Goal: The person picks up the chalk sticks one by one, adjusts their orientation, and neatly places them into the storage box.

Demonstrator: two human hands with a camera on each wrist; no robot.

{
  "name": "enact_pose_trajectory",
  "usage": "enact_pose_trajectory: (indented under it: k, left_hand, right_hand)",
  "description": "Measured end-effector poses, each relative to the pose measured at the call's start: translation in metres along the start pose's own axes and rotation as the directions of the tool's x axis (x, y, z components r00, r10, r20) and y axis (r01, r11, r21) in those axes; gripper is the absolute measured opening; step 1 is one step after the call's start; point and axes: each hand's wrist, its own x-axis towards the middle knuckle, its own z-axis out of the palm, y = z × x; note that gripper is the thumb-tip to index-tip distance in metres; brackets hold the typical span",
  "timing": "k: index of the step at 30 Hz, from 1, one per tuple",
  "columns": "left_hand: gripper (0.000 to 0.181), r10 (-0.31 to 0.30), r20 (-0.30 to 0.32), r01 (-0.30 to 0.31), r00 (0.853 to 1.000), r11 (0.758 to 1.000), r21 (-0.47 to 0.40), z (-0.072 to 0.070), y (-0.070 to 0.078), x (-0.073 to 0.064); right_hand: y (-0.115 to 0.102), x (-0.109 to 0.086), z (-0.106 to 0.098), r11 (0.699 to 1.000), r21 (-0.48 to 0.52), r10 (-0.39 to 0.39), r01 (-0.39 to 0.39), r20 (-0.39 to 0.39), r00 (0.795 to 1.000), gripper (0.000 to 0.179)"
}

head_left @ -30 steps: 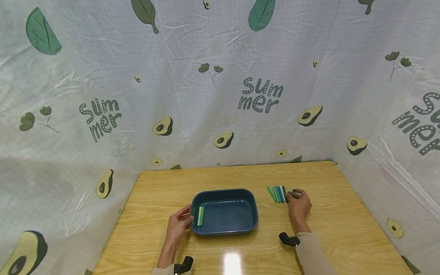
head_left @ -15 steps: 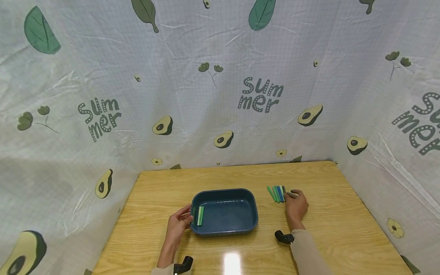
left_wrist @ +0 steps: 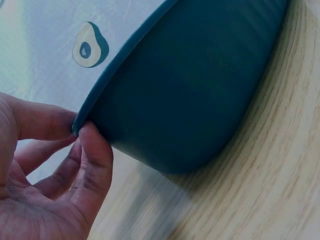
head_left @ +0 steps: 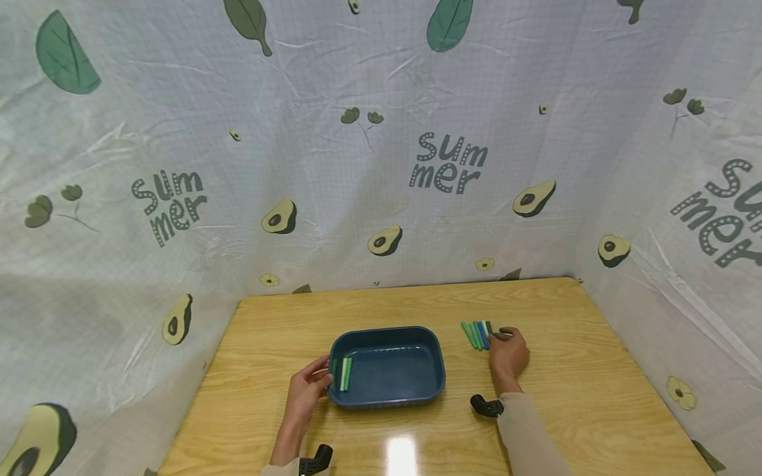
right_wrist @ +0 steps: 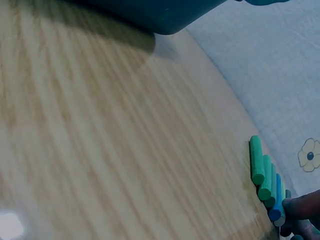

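Observation:
A dark blue rectangular basin [head_left: 393,377] stands on the table. My left hand [head_left: 305,393] is at its left end; in the left wrist view the thumb and a finger pinch the rim of the basin [left_wrist: 185,85]. Inside, two chalk-like sticks [head_left: 345,374], one pale and one green, lie side by side. To the right of the basin is a row of similar sticks [head_left: 478,335]: green, blue, pale and dark. My right hand [head_left: 509,354] is at the row's right end, fingertips right at the pale and dark sticks; I cannot tell whether it pinches one.
The wooden table [head_left: 411,304] reaches back to a white printed curtain [head_left: 333,178], which also runs along both sides. A bright light reflection [head_left: 401,456] shows on the tabletop in front of the basin. Each wrist wears a small black camera [head_left: 486,405].
My right hand has shifted slightly left, closer over the right end of the stick row. The left hand stays on the rim, and the basin keeps its place.

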Motion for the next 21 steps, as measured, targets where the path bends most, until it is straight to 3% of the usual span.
enact_pose_trajectory:
  k: [13, 21]
  left_hand:
    - [0.045, 0.004, 0.006, -0.004, 1.000, 1.000, -0.009, -0.0008, 0.0007, -0.0004]
    - [0.045, 0.009, 0.006, -0.009, 1.000, 1.000, -0.023, -0.0009, 0.0005, -0.0005]
  right_hand:
    - [-0.0047, 0.0015, 0.0039, 0.998, -0.022, 0.065, -0.065, -0.021, 0.998, 0.036]
    - [-0.0063, -0.0006, -0.0008, 0.996, 0.056, 0.068, -0.067, -0.022, 0.997, 0.034]
